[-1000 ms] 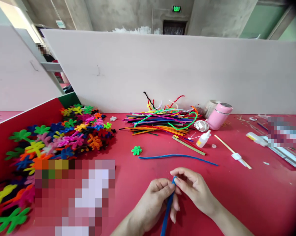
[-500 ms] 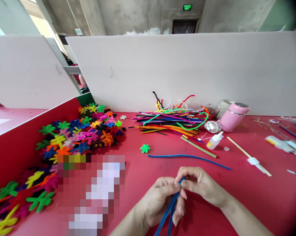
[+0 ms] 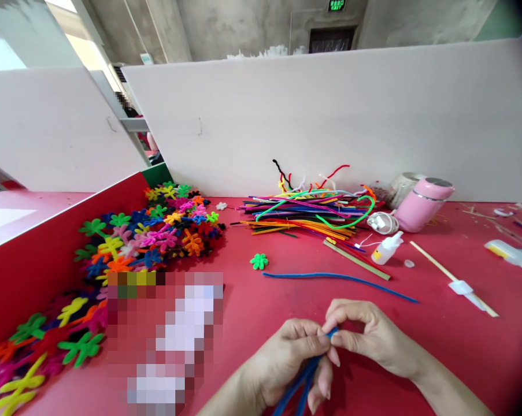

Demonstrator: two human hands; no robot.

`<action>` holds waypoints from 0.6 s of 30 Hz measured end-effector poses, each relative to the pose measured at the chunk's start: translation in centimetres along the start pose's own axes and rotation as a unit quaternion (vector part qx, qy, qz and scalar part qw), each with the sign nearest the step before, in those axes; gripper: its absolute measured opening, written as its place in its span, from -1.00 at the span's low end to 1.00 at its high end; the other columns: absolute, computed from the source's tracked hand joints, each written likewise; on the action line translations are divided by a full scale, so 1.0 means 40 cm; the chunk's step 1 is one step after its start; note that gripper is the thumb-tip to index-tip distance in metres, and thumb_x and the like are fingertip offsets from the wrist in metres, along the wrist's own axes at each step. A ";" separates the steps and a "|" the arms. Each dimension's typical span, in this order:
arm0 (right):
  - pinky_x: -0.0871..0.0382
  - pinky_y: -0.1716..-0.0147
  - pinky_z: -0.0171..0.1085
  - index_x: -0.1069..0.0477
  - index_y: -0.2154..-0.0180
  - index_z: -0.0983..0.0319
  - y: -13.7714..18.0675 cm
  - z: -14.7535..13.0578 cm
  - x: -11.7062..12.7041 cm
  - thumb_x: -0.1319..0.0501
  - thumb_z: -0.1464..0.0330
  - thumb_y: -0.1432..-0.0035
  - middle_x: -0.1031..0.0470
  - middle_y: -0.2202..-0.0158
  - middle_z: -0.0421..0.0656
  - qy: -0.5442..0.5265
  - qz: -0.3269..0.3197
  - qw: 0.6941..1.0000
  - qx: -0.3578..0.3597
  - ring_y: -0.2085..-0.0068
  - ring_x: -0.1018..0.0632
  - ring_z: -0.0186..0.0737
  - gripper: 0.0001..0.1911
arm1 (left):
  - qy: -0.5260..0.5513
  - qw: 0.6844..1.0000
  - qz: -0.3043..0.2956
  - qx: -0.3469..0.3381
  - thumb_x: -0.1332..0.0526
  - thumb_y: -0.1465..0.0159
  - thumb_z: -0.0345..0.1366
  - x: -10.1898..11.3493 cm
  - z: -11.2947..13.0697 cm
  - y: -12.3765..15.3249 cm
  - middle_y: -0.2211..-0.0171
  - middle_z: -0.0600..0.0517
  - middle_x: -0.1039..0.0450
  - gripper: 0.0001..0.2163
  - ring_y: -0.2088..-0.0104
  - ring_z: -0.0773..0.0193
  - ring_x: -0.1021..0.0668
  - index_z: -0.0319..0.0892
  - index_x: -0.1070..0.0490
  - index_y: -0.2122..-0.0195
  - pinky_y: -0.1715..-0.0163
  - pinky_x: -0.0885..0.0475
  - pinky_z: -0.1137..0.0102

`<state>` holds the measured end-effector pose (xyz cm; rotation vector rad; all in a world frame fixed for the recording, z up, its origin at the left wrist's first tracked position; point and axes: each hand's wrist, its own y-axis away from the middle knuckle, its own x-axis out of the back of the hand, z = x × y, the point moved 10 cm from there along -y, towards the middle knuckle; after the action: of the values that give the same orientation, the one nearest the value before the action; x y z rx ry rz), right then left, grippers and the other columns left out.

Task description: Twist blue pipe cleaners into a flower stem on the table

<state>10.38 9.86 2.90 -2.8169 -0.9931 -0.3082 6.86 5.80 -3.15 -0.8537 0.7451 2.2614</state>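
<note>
Blue pipe cleaners run through my left hand, their two long ends hanging down toward the lower edge of view. The thumb and fingers of that hand are closed around them. My right hand pinches the short upper part of the same blue pipe cleaners between thumb and forefinger, its fingertips touching those of the left. The exact bend or twist there is hidden by the fingers. Beyond the hands, one loose blue pipe cleaner lies across the red table, with a green pipe-cleaner flower near its left end.
A heap of colourful pipe-cleaner flowers lies at left against a red board. Bundled pipe cleaners are at the back. A glue bottle, a pink cylindrical device, a wooden stick and a glue gun are at right.
The camera view has shifted slightly, so most things sit a little differently in view. Both hands keep the same hold on the blue pipe cleaners.
</note>
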 end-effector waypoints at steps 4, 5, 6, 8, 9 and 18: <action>-0.30 0.38 -0.35 -0.43 0.39 0.25 0.004 -0.020 -0.003 -0.16 0.31 -0.05 -0.38 0.45 -0.19 0.050 0.001 0.999 0.020 0.41 -0.44 -0.32 -0.85 | -0.001 1.000 0.000 0.010 -0.16 -0.06 -0.22 0.003 -0.004 0.003 0.81 0.02 -0.37 -0.75 0.88 0.40 -0.34 -0.37 -0.42 0.54 0.90 -0.18 0.56; -0.30 0.38 -0.36 -0.42 0.39 0.24 0.006 -0.029 -0.004 -0.14 0.32 -0.07 -0.38 0.45 -0.19 0.082 0.001 0.996 0.030 0.40 -0.44 -0.32 -0.86 | -0.001 1.000 0.004 0.011 -0.15 -0.06 -0.24 0.006 -0.003 0.004 0.81 0.01 -0.37 -0.76 0.88 0.40 -0.33 -0.37 -0.42 0.54 0.90 -0.17 0.56; -0.29 0.38 -0.35 -0.41 0.38 0.23 0.008 -0.040 -0.007 -0.12 0.33 -0.10 -0.39 0.45 -0.19 0.123 0.001 0.991 0.045 0.39 -0.43 -0.32 -0.86 | -0.002 1.000 0.009 0.010 -0.14 -0.06 -0.27 0.009 -0.001 0.007 0.81 0.02 -0.37 -0.77 0.88 0.41 -0.33 -0.37 -0.42 0.54 0.90 -0.16 0.56; -0.26 0.33 -0.32 -0.39 0.34 0.21 0.015 -0.070 -0.013 -0.08 0.37 -0.13 -0.41 0.43 -0.19 0.226 0.008 0.970 0.091 0.37 -0.43 -0.31 -0.87 | -0.005 1.000 0.015 0.004 -0.11 -0.07 -0.31 0.013 0.008 0.012 0.81 0.02 -0.37 -0.79 0.87 0.42 -0.32 -0.38 -0.42 0.54 0.87 -0.16 0.55; -0.25 0.30 -0.30 -0.38 0.31 0.19 0.020 -0.086 -0.016 -0.07 0.38 -0.14 -0.42 0.42 -0.19 0.278 0.016 0.953 0.119 0.35 -0.43 -0.30 -0.87 | -0.009 1.000 0.016 0.001 -0.10 -0.08 -0.33 0.013 0.013 0.015 0.81 0.03 -0.37 -0.79 0.87 0.43 -0.32 -0.38 -0.42 0.54 0.86 -0.15 0.55; -0.23 0.31 -0.24 -0.34 0.15 0.19 0.057 -0.134 -0.046 0.01 0.48 -0.15 -0.45 0.36 -0.12 0.440 0.048 0.866 0.234 0.35 -0.41 -0.26 -0.74 | -0.045 0.999 0.001 0.003 -0.06 -0.04 -0.36 -0.009 0.042 0.026 0.89 0.08 -0.26 -0.78 0.89 0.45 -0.24 -0.37 -0.41 0.61 0.84 -0.03 0.54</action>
<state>9.65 5.93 7.53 -1.9083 -0.5840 -1.0473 5.73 6.10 -1.52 -0.7425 0.7118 2.2808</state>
